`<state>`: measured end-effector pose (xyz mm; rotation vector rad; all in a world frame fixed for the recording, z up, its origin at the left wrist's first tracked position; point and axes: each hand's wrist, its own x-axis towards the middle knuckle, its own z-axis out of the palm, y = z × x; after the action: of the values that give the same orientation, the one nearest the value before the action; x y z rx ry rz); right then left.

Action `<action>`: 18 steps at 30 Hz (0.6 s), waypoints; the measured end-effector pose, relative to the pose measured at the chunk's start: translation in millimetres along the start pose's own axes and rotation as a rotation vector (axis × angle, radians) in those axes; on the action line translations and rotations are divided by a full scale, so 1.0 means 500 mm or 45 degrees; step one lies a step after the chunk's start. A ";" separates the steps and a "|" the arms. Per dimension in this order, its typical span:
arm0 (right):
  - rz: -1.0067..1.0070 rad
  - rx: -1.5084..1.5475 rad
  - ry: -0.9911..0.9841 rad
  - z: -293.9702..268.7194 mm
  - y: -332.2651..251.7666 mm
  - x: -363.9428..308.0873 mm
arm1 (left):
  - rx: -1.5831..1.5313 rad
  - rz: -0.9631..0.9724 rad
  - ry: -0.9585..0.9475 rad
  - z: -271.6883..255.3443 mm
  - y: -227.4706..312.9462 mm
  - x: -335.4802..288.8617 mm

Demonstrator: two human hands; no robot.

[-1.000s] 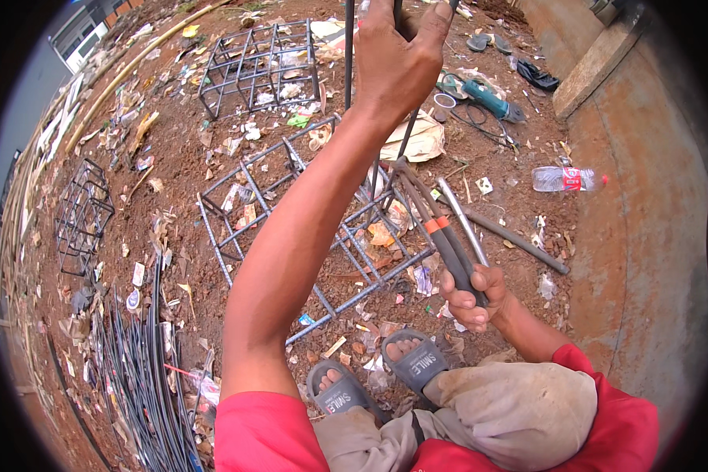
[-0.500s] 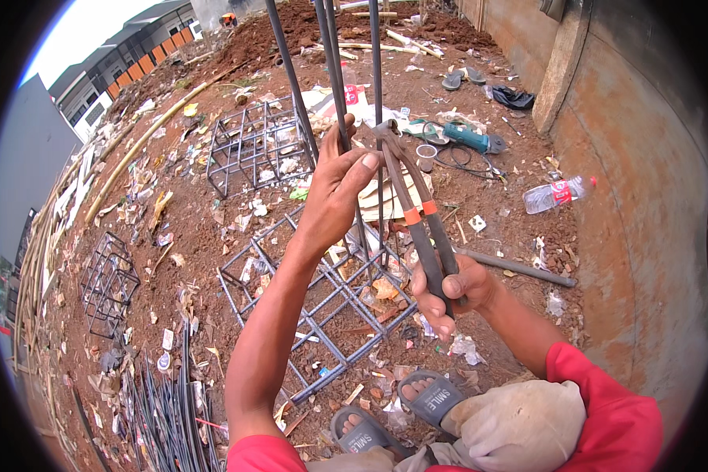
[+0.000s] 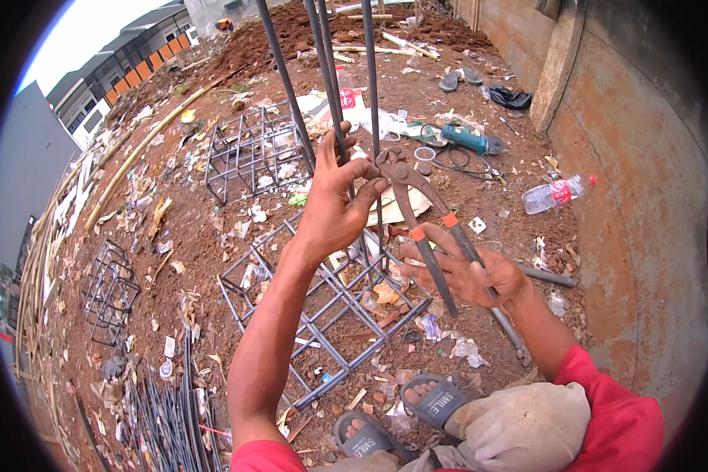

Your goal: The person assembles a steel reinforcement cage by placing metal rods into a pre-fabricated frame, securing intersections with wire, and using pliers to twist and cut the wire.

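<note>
My right hand (image 3: 480, 275) holds a pair of end-cutting pincers (image 3: 405, 189) with orange bands on their handles. The handles are spread apart, with my fingers between and around them. Its jaws are at the right-hand upright steel rod (image 3: 372, 86). My left hand (image 3: 330, 197) is just left of the jaws, its thumb and index finger pinched together at that rod; what lies between them is too small to make out. Its other fingers reach up against the middle rods (image 3: 328, 75). Below, a welded-looking grid cage of steel bars (image 3: 311, 324) lies around the rods' lower ends.
More bar cages (image 3: 252, 149) lie on the littered soil at far left. Loose rods (image 3: 177, 417) are piled at lower left. A teal angle grinder (image 3: 468, 139) with a cord, a plastic bottle (image 3: 554, 194) and a pipe (image 3: 547, 275) lie rightward, near a wall (image 3: 629, 212).
The pincers' handles have spread apart and their head has turned, showing the jaws. My right fingers have opened out along the handles. My left thumb and index finger have lowered beside the jaws.
</note>
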<state>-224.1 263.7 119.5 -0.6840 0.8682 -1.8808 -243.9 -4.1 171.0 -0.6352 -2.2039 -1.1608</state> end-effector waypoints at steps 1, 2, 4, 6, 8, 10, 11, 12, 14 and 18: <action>-0.102 0.001 0.016 -0.018 0.017 -0.008 | 0.053 0.006 0.007 0.004 -0.001 0.001; -0.102 0.002 0.020 -0.035 0.028 -0.020 | 0.106 0.013 0.015 0.007 -0.002 0.003; -0.165 -0.160 0.059 -0.064 0.045 -0.051 | 0.127 -0.004 0.016 0.011 0.000 0.004; -0.067 -0.175 0.047 -0.066 0.038 -0.093 | 0.147 -0.025 0.016 0.012 0.001 0.005; 0.040 -0.192 0.037 -0.064 0.030 -0.140 | 0.139 -0.032 0.039 0.009 0.004 0.007; 0.343 -0.228 0.113 -0.062 0.032 -0.188 | 0.076 -0.044 0.049 0.006 0.001 0.007; 0.410 -0.407 0.200 -0.053 0.033 -0.199 | 0.043 -0.072 0.056 0.003 -0.007 0.005; 0.426 -0.386 0.204 -0.049 0.032 -0.222 | 0.003 -0.096 0.066 0.002 -0.007 0.003; 0.873 -0.428 0.334 -0.069 0.035 -0.270 | -0.011 -0.167 0.056 0.003 0.008 0.002; 1.124 -0.971 0.732 -0.055 0.147 -0.312 | -0.039 -0.159 0.075 0.011 0.000 0.002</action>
<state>-142.1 388.4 29.2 -0.0866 1.9209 -0.8944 -246.3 0.6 169.3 -0.4752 -2.2061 -1.2617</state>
